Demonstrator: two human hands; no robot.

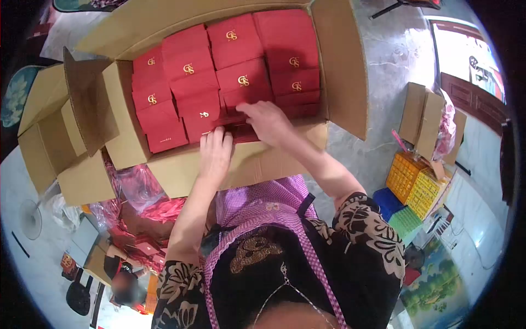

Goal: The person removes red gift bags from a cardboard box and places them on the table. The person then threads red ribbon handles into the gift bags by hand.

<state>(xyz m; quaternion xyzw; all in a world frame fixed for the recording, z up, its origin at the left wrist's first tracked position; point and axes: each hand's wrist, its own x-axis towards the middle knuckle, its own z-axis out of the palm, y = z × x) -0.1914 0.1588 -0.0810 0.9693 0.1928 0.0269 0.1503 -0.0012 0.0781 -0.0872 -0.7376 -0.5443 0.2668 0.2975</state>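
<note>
Rows of flat red packets [235, 38] with gold lettering fill a large open cardboard box [345, 71] in front of me. My left hand [216, 151] reaches over the near wall of the box, its fingertips bent onto the top edge of the red packets in the front row. To its right, my right hand [264, 123] is above the front row, with its fingers partly spread and the foremost one touching or just over the packets. A dark gap shows between packets beneath my right hand. The undersides of both hands are hidden.
Open carton flaps [87, 104] stand at left, beside another cardboard box [46, 142]. Clear plastic bags [139, 186] and red material lie below. Orange and yellow crates [405, 175], a green basket [405, 222] and a carton [422, 120] stand at right. Another person [125, 288] is at lower left.
</note>
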